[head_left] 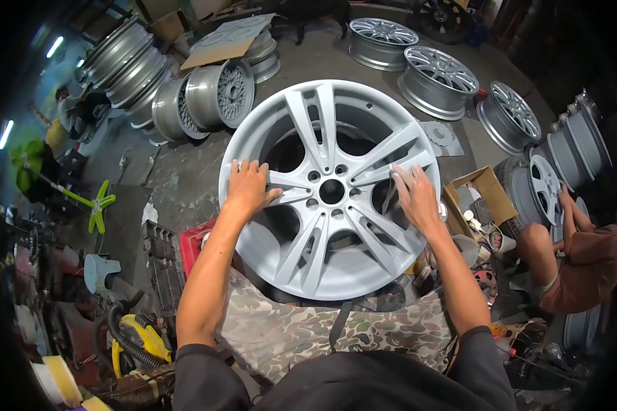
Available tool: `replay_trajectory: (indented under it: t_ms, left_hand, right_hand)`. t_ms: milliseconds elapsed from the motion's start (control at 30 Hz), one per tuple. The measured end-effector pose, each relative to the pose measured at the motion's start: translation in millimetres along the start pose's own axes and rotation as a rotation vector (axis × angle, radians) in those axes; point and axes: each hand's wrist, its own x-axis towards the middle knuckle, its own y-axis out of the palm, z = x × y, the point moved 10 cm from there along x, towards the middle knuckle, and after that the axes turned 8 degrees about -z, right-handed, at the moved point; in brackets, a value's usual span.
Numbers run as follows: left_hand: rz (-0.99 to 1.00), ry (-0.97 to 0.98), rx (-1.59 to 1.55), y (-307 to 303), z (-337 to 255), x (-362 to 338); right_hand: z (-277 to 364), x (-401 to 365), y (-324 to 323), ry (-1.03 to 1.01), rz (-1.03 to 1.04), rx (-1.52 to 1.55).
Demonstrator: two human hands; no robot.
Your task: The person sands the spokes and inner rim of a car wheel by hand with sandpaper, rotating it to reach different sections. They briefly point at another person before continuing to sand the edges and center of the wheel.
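A large silver-grey alloy wheel rim [325, 151] with paired spokes lies face up in front of my lap, its centre hole and bolt holes visible. Across the left spoke rests my left hand [250, 186], fingers spread forward and thumb pointing right. My right hand [416, 198] touches the right side of the rim, its fingertips on the upper right spoke [384, 163]. Those fingers are stretched out and slightly bent. Just below them is a dark narrow shape that I cannot make out. No held object shows in either hand.
Several other rims [440, 79] stand around the floor, with a stack [127, 65] at back left. An open cardboard box [483, 198] sits to the right. Beside it, another person [576, 253] handles a rim. A green fan [99, 205] and yellow tool [144, 339] are left.
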Motion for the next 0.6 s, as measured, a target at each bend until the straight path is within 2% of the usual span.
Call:
replay_trajectory:
  t_ms: [67,133,167,267,333,400,433,467,533,567,600]
  left_hand:
    - [0.028,0.016,0.173,9.9,-7.0,0.6]
    - [0.08,0.008,0.191,22.3,-16.4,3.9]
    - [0.068,0.044,0.189,26.6,-26.1,4.1]
    - [0.065,0.131,0.22,40.7,-54.3,2.6]
    - [0.102,0.126,0.228,41.4,-63.7,1.3]
    - [0.113,0.147,0.161,34.6,-64.8,1.1]
    - [0.132,0.173,0.094,30.1,-68.6,-0.6]
    - [0.136,0.174,0.085,24.4,-65.2,-0.8]
    - [0.183,0.139,-0.29,4.5,-55.0,0.0]
    - [0.063,0.094,-0.275,-13.2,-45.9,-0.4]
    - [0.065,0.089,-0.277,-14.7,-38.6,-2.9]
  right_hand:
    - [-3.1,13.7,18.6,-0.032,-0.016,-0.057]
    - [0.1,16.7,45.8,-0.112,0.02,-0.428]
    - [6.7,15.9,55.8,-0.127,0.04,-0.495]
    - [25.4,5.6,88.2,-0.162,0.044,-0.513]
    - [33.4,2.3,94.0,-0.139,0.039,-0.49]
    - [20.6,3.5,94.3,0.042,0.096,-0.34]
    - [18.7,5.0,87.4,0.122,0.235,-0.205]
    - [9.5,4.9,77.9,0.124,0.241,-0.212]
    - [-2.7,14.2,56.5,0.176,0.194,0.061]
    - [-19.7,18.3,42.1,0.34,0.16,0.008]
    - [-20.9,17.6,46.9,0.338,0.166,0.008]
